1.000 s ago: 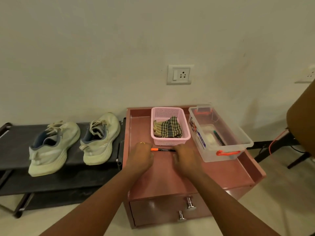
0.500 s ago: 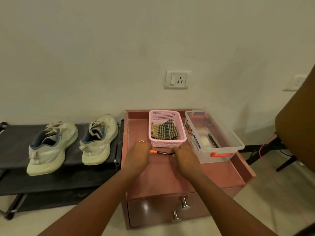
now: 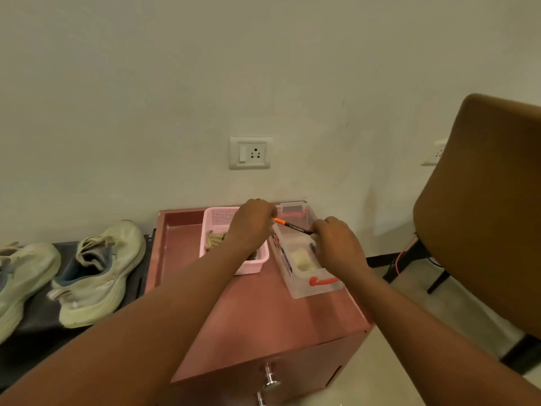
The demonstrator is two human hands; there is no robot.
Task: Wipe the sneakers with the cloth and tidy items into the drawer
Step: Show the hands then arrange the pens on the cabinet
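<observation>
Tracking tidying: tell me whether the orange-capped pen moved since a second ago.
Yes. The pen, between left hand and right hand, went from in front of the pink basket to its right, above the clear box.

Centre frame: reddish-pink cabinet (image 3: 263,312), flat top with raised rim along the back and left edges. Directly on top, toward the back: pink basket (image 3: 216,213), and just beside it on the right, clear plastic box (image 3: 310,285) with red latches. Front part of the top is bare. Drawer front (image 3: 292,373) with metal knob at bottom centre.

Lower left: low black rack (image 3: 38,317) butting against the cabinet's left side. Two pale sneakers on it, side by side, toes toward the wall: near sneaker (image 3: 99,271), far sneaker (image 3: 20,276), the latter cut by the frame edge.
</observation>
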